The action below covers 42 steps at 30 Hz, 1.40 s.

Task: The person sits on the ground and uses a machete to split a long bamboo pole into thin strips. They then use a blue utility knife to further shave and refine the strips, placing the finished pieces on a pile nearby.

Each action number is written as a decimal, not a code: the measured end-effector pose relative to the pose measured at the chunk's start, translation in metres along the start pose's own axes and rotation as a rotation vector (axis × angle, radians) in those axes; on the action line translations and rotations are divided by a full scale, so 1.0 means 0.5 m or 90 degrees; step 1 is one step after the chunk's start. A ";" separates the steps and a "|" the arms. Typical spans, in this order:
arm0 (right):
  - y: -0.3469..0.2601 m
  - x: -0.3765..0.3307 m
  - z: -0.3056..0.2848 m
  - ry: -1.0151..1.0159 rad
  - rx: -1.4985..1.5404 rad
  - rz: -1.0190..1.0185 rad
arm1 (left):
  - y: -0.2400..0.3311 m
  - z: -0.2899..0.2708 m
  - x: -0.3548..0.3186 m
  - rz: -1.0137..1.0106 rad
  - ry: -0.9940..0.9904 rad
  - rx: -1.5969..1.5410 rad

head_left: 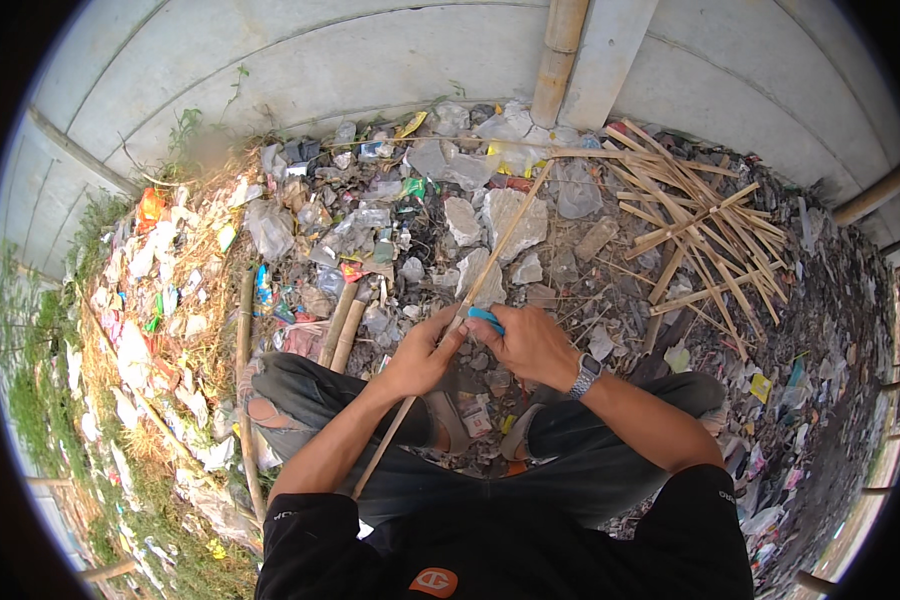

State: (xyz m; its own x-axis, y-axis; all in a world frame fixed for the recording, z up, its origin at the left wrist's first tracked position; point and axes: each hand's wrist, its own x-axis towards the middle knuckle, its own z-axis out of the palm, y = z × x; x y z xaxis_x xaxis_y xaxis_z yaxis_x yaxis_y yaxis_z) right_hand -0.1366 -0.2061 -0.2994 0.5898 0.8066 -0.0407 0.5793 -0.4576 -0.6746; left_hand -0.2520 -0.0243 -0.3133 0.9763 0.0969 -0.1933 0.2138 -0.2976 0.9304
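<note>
A long, thin bamboo strip (497, 262) runs slantwise from near the wall, between my hands, down over my left leg. My left hand (422, 352) is closed around it, thumb and fingers pinching it at about mid-length. Close against that hand, my right hand (536, 347) grips a small blue-handled tool (486, 319) at the strip. Its working end is hidden by my fingers and the strip. Both hands meet in front of my bent knees.
Split bamboo strips (705, 225) lie in a loose pile at the right. Broken concrete chunks (515, 222) and plastic litter (270, 228) cover the ground ahead. Bamboo poles (346, 330) lie by my left knee. A grey panel wall (390, 65) and upright bamboo post (558, 65) stand behind.
</note>
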 end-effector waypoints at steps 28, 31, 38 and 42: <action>-0.019 -0.012 -0.010 0.004 -0.005 -0.029 | -0.002 -0.006 -0.012 0.036 -0.022 -0.045; 0.033 0.011 -0.009 0.067 -0.035 0.003 | -0.011 -0.001 -0.019 0.037 -0.012 0.035; 0.409 0.077 -0.295 0.419 -0.117 0.357 | 0.046 -0.005 -0.060 0.048 -0.175 -0.017; 0.430 0.061 -0.340 0.462 -0.044 0.344 | 0.031 -0.015 -0.045 -0.018 -0.202 -0.145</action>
State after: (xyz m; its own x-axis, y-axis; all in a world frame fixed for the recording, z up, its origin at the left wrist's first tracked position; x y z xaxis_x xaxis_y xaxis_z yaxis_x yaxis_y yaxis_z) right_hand 0.1015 -0.3437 -0.3202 0.9871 0.0525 0.1512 0.1395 -0.7457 -0.6516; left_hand -0.2708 -0.0240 -0.2922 0.9397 -0.2067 -0.2726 0.2622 -0.0766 0.9620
